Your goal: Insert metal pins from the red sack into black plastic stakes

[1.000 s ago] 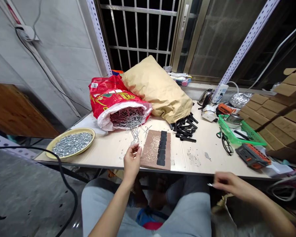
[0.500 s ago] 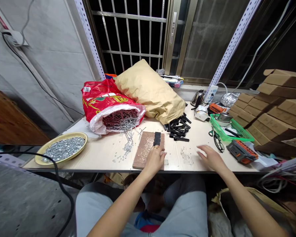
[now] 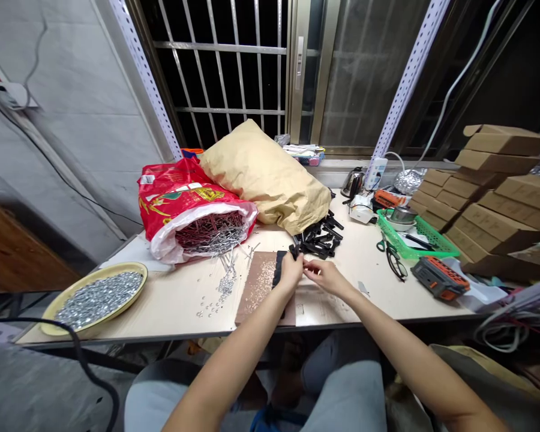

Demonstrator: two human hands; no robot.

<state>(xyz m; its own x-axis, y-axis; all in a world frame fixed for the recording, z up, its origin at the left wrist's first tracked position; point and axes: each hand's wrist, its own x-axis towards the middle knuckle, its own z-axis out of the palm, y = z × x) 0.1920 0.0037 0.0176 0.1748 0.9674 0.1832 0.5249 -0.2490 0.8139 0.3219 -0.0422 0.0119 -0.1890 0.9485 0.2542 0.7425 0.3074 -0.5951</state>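
On the left of the pale wooden tabletop (image 3: 175,300), a round yellow dish (image 3: 143,289) is full of tiny shiny metal bits (image 3: 98,298). Next, a red plastic sack (image 3: 175,187) lies open, showing thin metal rods (image 3: 211,234). Then comes a flat brown board (image 3: 251,297) with a row of flat black pieces (image 3: 278,271). Over its right side, my left grip (image 3: 290,273) is narrow, pinching a small black plastic stick (image 3: 294,251), near a black pile (image 3: 320,239). Just beside it, my right grip (image 3: 327,278) has bent fingers; I cannot tell what it holds.
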